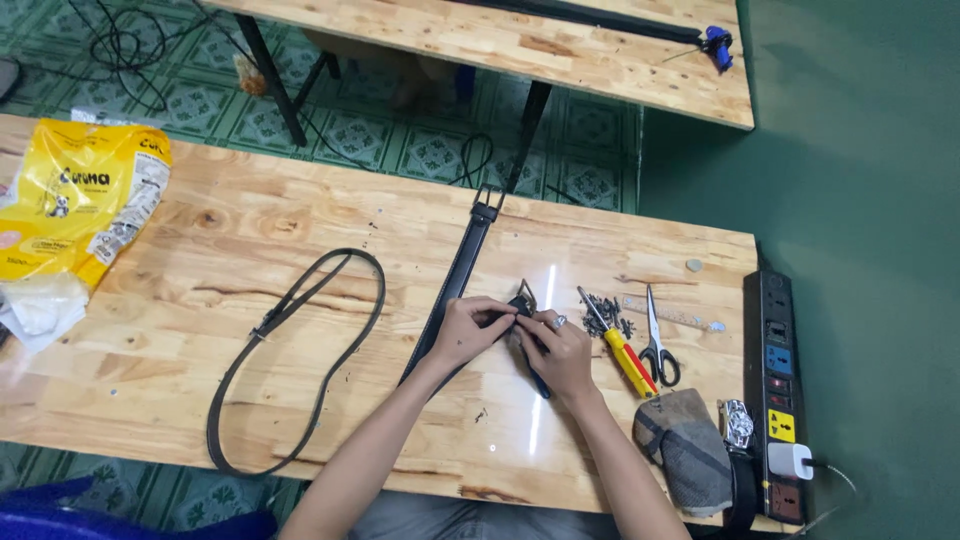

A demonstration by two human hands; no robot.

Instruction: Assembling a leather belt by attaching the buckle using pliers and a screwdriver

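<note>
A small, improvised workshop is shown, set up in what looks like a room of a home. Two plain benches of jointed pale wood on black metal legs (282, 88) are stood on a green patterned tile floor (420, 150) beside a green painted wall (860, 130). Hand tools are laid near the right edge of the near bench (200, 330): a yellow-handled screwdriver (620, 350), scissors (655, 345) and a heap of small screws (605, 325). A power strip (778, 390) is placed along that edge, and cables (125, 45) are left loose on the floor.

Bare forearms, perhaps grey trousers (480, 520)
</note>
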